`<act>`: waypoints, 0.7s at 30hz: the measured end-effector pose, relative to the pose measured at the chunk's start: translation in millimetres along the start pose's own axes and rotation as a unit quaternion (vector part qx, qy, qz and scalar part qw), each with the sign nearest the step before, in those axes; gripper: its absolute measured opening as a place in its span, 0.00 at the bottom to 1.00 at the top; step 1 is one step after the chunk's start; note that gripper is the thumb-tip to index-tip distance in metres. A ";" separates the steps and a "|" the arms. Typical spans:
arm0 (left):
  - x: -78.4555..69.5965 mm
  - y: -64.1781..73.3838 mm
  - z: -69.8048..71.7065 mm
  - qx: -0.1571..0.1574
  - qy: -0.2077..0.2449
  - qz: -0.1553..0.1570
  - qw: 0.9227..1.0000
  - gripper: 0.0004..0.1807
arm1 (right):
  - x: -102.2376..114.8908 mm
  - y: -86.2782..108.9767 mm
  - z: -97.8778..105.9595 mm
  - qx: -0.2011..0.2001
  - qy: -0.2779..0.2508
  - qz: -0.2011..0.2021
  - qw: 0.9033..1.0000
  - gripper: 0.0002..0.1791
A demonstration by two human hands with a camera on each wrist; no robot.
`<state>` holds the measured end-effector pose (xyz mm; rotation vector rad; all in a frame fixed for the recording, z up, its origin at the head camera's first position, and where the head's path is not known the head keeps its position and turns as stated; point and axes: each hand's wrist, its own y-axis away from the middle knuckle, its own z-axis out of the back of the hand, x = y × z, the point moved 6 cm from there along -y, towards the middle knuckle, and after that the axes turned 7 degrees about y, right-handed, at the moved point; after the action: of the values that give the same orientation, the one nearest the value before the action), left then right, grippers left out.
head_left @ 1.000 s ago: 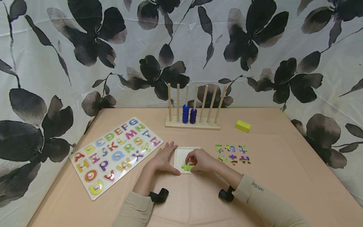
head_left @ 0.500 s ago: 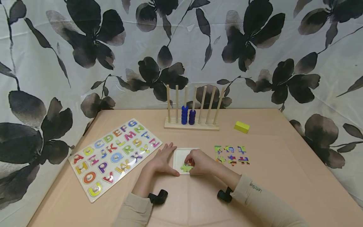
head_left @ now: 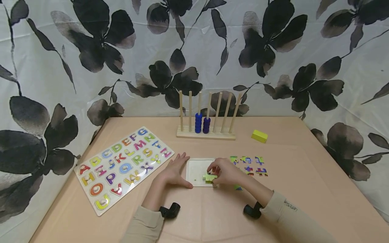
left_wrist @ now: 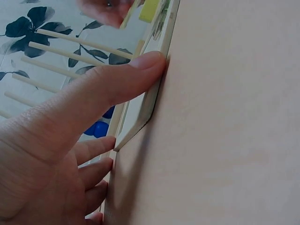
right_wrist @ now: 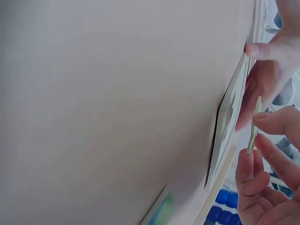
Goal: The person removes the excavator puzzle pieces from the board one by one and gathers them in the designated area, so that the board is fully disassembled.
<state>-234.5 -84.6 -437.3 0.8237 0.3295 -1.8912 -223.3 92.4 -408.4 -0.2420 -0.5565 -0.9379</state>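
Note:
In the head view, my left hand (head_left: 174, 171) lies at the left side of a small white puzzle tray (head_left: 194, 167), its fingers spread. Its thumb (left_wrist: 147, 61) touches the tray's near edge in the left wrist view, the other fingers reaching along the side. My right hand (head_left: 226, 172) pinches a light-green jigsaw piece (head_left: 209, 178) between thumb and fingers over the tray's right part. The right wrist view shows that thin piece (right_wrist: 254, 126) edge-on, raised above the tray (right_wrist: 229, 112). More colourful jigsaw pieces (head_left: 248, 169) lie right of the tray, some partly hidden behind my right hand.
A white alphabet board (head_left: 124, 168) lies at the left. Behind the tray stands a wooden peg rack (head_left: 206, 135) with blue beads on two pegs. A yellow block (head_left: 259, 136) sits back right. One loose jigsaw piece (head_left: 238, 187) shows beside my right forearm.
My right hand has moved right with the green jigsaw piece, from low in the tray towards its right edge. A loose piece beside the forearm has come into view. The left hand stays put.

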 end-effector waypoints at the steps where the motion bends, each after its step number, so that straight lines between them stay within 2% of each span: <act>1: -0.2 -0.3 0.0 -0.001 0.001 -0.001 1.000 0.60 | -2.1 2.9 2.1 -0.003 -0.001 -0.001 1.000 0.17; 21: -1.0 0.0 0.6 -0.001 0.000 -0.001 1.000 0.60 | -58.3 76.0 49.3 -0.063 0.010 -0.007 0.998 0.18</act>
<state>-234.5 -84.2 -436.2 0.8225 0.3323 -1.8923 -205.5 197.9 -396.3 -0.3421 -0.4808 -0.9903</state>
